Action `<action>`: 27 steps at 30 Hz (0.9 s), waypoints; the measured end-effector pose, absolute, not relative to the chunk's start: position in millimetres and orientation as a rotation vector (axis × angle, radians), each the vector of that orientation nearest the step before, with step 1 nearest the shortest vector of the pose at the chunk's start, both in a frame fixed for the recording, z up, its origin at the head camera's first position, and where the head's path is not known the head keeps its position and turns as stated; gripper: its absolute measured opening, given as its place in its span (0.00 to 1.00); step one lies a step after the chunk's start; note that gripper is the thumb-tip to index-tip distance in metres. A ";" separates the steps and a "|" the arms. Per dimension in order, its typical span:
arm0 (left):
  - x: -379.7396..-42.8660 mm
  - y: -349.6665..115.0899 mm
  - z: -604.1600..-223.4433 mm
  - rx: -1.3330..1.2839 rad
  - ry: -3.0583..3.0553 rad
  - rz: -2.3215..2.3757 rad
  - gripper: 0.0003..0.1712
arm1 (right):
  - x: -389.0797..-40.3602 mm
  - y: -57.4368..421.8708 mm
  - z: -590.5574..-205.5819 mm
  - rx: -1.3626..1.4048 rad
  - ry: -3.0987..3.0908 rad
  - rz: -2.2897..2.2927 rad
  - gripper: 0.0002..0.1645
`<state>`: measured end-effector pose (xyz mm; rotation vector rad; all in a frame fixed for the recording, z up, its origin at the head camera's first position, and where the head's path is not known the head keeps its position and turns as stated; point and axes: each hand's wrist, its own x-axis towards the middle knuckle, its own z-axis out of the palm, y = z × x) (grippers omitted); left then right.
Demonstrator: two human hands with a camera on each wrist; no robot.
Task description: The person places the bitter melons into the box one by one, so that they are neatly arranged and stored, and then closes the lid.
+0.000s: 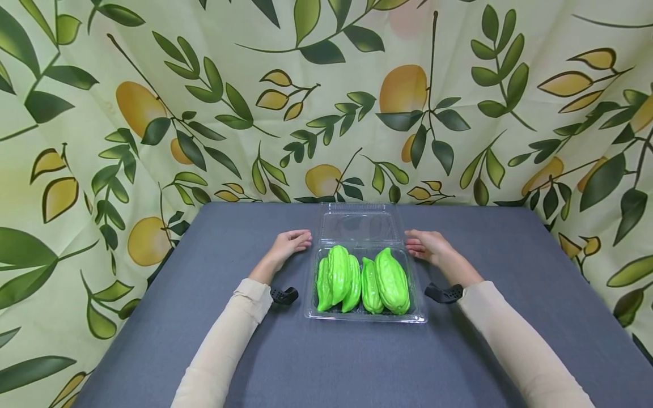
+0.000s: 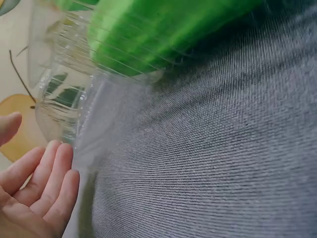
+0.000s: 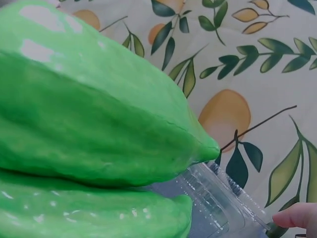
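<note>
A clear plastic clamshell box [image 1: 316, 315] lies with its lid [image 1: 361, 224] folded back toward the wall cloth. Inside are several bright green ridged gourds [image 1: 391, 280], three grouped on the left and two on the right. My left hand [image 1: 289, 247] is beside the box's left side near the hinge; its fingers [image 2: 58, 186] are loosely extended and hold nothing. On the other side, my right hand [image 1: 431, 246] has its fingertips right at the hinge edge. In the right wrist view only a finger [image 3: 299, 215] shows, close to the lid's edge, the rest being out of frame.
The box stands on a grey cloth-covered table [image 1: 331, 368]. A cloth printed with leaves and fruit [image 1: 352, 113] hangs behind the table and along both sides. Black wrist mounts sit at the left wrist [image 1: 284, 295] and right wrist [image 1: 442, 293].
</note>
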<state>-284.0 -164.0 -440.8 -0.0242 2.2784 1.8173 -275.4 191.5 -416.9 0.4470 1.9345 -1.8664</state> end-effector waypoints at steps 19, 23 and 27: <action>-290.5 -148.7 -436.7 -0.007 2.381 1.728 0.22 | -281.9 183.1 -424.0 0.384 1.912 -1.978 0.30; -290.8 -147.7 -436.6 -0.017 2.386 1.746 0.21 | -281.5 182.2 -422.7 0.395 1.899 -1.999 0.31; -290.4 -147.3 -436.6 0.002 2.398 1.768 0.21 | -280.0 181.4 -420.8 0.391 1.911 -2.010 0.31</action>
